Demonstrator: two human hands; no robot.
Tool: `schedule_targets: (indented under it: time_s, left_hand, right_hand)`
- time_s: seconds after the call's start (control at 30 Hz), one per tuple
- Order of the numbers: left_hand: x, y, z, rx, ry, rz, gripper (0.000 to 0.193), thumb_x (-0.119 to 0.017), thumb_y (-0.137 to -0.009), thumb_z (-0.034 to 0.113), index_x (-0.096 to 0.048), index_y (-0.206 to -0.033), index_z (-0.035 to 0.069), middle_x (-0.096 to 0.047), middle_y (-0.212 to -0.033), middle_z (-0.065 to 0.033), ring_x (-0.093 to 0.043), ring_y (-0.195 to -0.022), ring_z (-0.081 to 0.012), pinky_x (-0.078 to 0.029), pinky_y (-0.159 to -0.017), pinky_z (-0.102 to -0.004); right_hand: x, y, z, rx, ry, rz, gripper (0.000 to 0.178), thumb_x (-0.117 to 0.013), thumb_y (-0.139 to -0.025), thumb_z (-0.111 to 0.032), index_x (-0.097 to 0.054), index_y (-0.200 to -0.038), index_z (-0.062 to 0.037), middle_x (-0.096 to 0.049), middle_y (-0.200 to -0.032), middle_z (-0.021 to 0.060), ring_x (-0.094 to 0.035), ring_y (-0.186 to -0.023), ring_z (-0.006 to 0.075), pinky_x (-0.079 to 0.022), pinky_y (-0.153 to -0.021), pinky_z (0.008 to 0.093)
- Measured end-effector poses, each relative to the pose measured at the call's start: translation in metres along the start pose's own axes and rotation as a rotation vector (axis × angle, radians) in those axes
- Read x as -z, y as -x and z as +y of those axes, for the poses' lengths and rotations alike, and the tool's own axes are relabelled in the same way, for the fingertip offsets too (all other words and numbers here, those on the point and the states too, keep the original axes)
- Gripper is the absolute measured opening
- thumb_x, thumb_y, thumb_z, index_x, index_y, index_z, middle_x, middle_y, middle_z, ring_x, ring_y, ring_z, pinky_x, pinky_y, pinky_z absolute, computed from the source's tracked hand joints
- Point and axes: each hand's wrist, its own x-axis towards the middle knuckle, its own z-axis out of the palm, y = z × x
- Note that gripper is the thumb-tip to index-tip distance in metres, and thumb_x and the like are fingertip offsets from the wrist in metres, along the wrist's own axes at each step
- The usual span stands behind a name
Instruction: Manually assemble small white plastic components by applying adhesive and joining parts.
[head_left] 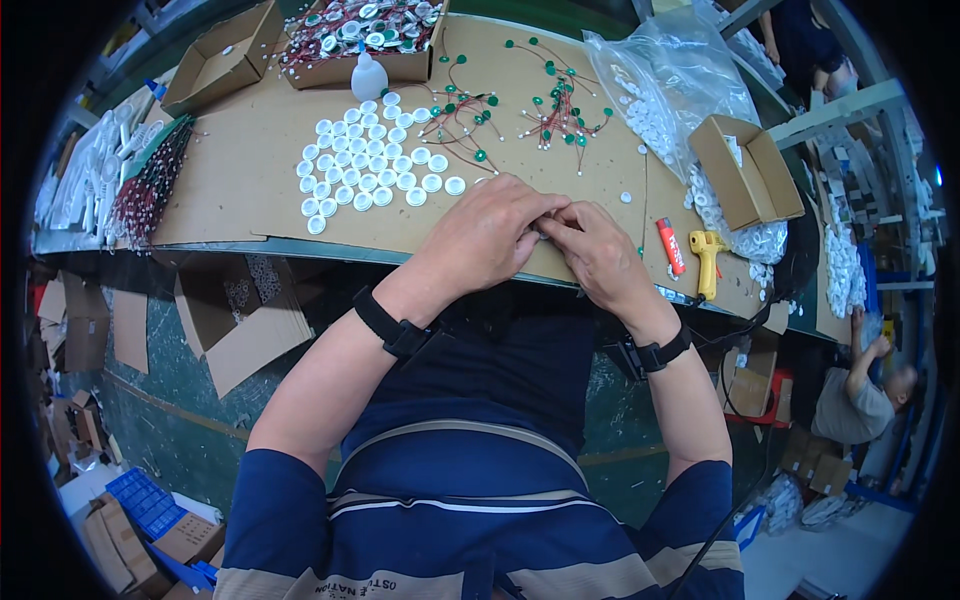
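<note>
The left hand (pixel 488 232) and the right hand (pixel 603 254) met above the near edge of the table (pixel 235 175). Their fingers were bent and almost closed, tip against tip, around a small pale piece (pixel 543 237). The fingers covered most of it, so I could not tell its shape, its long axis, or which hand gripped it more firmly.

The white round discs (pixel 367 180) lay ahead and to the left of both hands, so the left hand was the nearer one. Being round, each had no long axis; they were spread flat in a loose group, and the closest ones lay just beyond the left knuckles. Straight ahead, well apart from the fingers, was a tangle of red wires with green discs (pixel 558 122).

To the right of the right hand lay a red tube (pixel 671 247), and just beside it a yellow glue gun (pixel 707 265), its handle toward the person. Farther out were a clear plastic bag (pixel 668 75) and an open cardboard box (pixel 735 190); at far left-centre stood a white bottle (pixel 369 78).
</note>
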Motion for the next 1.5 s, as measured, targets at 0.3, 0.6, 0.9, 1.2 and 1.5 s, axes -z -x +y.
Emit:
schedule_targets:
  time_s: [0.3, 0.6, 0.9, 1.2, 1.5]
  left_hand:
    - [0.000, -0.001, 0.001, -0.002, -0.019, -0.007, 0.053, -0.081, -0.089, 0.000, -0.078, -0.142, 0.008, -0.077, -0.112, -0.0122, -0.072, -0.111, -0.0353, -0.058, -0.103, -0.0484]
    - [-0.003, 0.000, 0.000, -0.006, 0.005, 0.003, 0.053, -0.081, -0.089, 0.000, -0.079, -0.141, 0.008, -0.077, -0.110, -0.0122, -0.072, -0.109, -0.0352, -0.058, -0.102, -0.0479]
    - [0.006, -0.005, -0.002, -0.030, -0.027, 0.012, 0.051, -0.082, -0.089, 0.000, -0.079, -0.139, 0.008, -0.077, -0.109, -0.0123, -0.072, -0.108, -0.0366, -0.058, -0.100, -0.0493]
    - [-0.002, 0.000, 0.010, -0.104, -0.062, 0.035, 0.037, -0.085, -0.090, 0.008, -0.081, -0.126, 0.011, -0.074, -0.106, -0.0101, -0.070, -0.109, -0.0355, -0.055, -0.097, -0.0484]
    - [0.015, 0.010, 0.003, -0.179, -0.219, 0.008, 0.024, -0.083, -0.094, 0.010, -0.083, -0.118, 0.010, -0.069, -0.108, -0.0082, -0.068, -0.111, -0.0329, -0.055, -0.100, -0.0481]
  right_hand:
    - [-0.001, 0.001, 0.004, -0.036, -0.032, 0.030, 0.028, -0.083, -0.095, 0.002, -0.087, -0.122, -0.0040, -0.079, -0.108, 0.0102, -0.077, -0.103, 0.0306, -0.063, -0.090, 0.0425]
    - [0.001, 0.002, 0.003, 0.032, 0.009, 0.070, 0.026, -0.084, -0.091, 0.003, -0.087, -0.116, -0.0041, -0.081, -0.108, 0.0094, -0.078, -0.103, 0.0313, -0.063, -0.089, 0.0410]
    - [0.008, -0.002, -0.010, 0.090, 0.110, 0.036, 0.030, -0.085, -0.090, 0.001, -0.086, -0.120, -0.0050, -0.078, -0.108, 0.0102, -0.076, -0.102, 0.0335, -0.063, -0.088, 0.0442]
    - [-0.002, 0.013, 0.001, -0.045, -0.060, 0.161, 0.018, -0.085, -0.092, 0.000, -0.084, -0.109, -0.0018, -0.082, -0.111, 0.0127, -0.077, -0.103, 0.0352, -0.063, -0.091, 0.0433]
    - [-0.003, 0.013, 0.000, -0.085, -0.082, 0.219, 0.012, -0.085, -0.091, 0.001, -0.083, -0.102, -0.0013, -0.081, -0.105, 0.0137, -0.078, -0.097, 0.0350, -0.063, -0.084, 0.0440]
